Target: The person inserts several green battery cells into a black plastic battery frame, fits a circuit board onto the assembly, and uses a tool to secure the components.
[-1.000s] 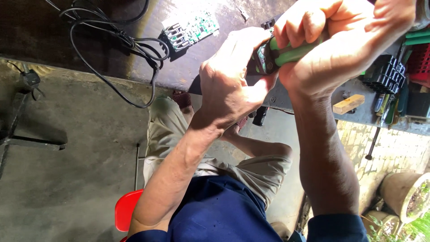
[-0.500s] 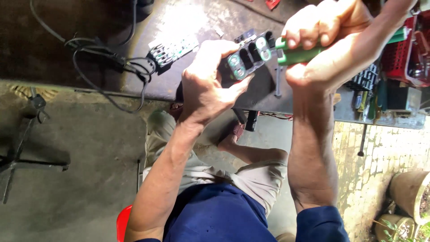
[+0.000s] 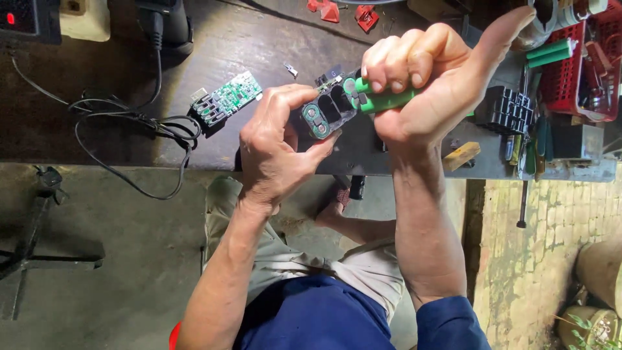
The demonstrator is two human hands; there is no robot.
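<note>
My left hand [image 3: 275, 146] grips a black plastic battery holder [image 3: 326, 111] with round cell slots, held above the front edge of a dark workbench [image 3: 272, 45]. One slot shows a cell end; others look empty. My right hand [image 3: 431, 84] is closed around a green cylindrical battery cell [image 3: 379, 100], its end touching the holder's right side. My right thumb sticks up and out. A green circuit board [image 3: 227, 100] lies on the bench to the left of my left hand.
Black cables [image 3: 129, 126] coil on the bench at left. A black slotted block [image 3: 508, 110], more green cells [image 3: 551, 53] and a red basket [image 3: 599, 58] sit at right. A wooden wedge [image 3: 461, 155] lies near the bench edge. Brick floor is at right.
The view has shifted so the bench top shows more. Both hands stay together on the holder and green cell, now lower in view, with the holder's open slots facing me.
</note>
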